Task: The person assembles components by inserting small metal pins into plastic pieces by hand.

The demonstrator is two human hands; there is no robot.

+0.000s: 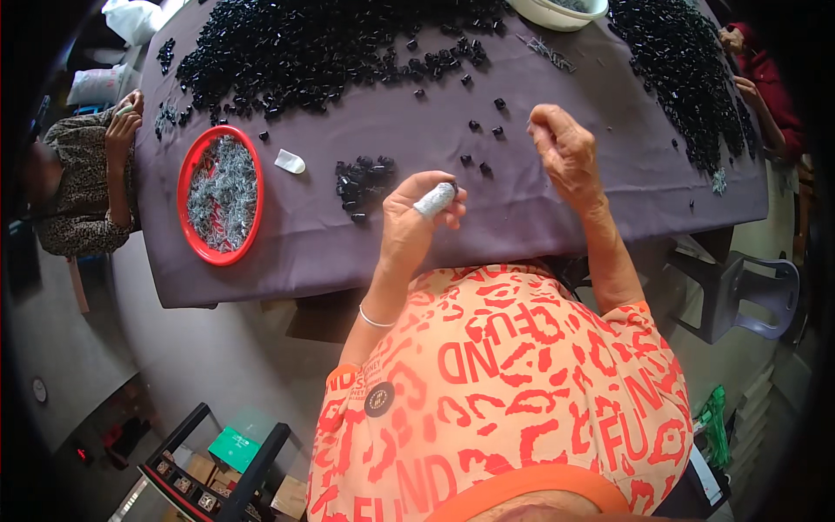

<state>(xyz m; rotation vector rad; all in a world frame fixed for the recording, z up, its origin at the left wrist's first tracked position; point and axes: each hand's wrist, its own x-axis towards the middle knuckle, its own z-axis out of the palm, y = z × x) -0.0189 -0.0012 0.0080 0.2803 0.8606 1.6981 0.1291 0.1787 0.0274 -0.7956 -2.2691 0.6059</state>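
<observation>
My left hand [410, 217] is closed near the table's front edge, its thumb wrapped in a whitish cover. A small black part shows at that thumb's tip, pinched against the fingers. To the right and farther up, my right hand [567, 157] is raised over the cloth with thumb and forefinger pressed together. Whatever lies between them is too small to make out. Left of my left hand lies a small cluster of black parts [361, 183]. A red oval basket [183, 204] holds many thin silvery pieces [224, 191]. Beside it rests a white finger cover [290, 162].
Large heaps of black parts [287, 52] cover the far side and the right end [678, 78] of the purple-grey tablecloth [304, 252]. A white tub [557, 16] stands at the back. Other people sit at the left [83, 183] and right [778, 96]. A grey chair [739, 296] stands at right.
</observation>
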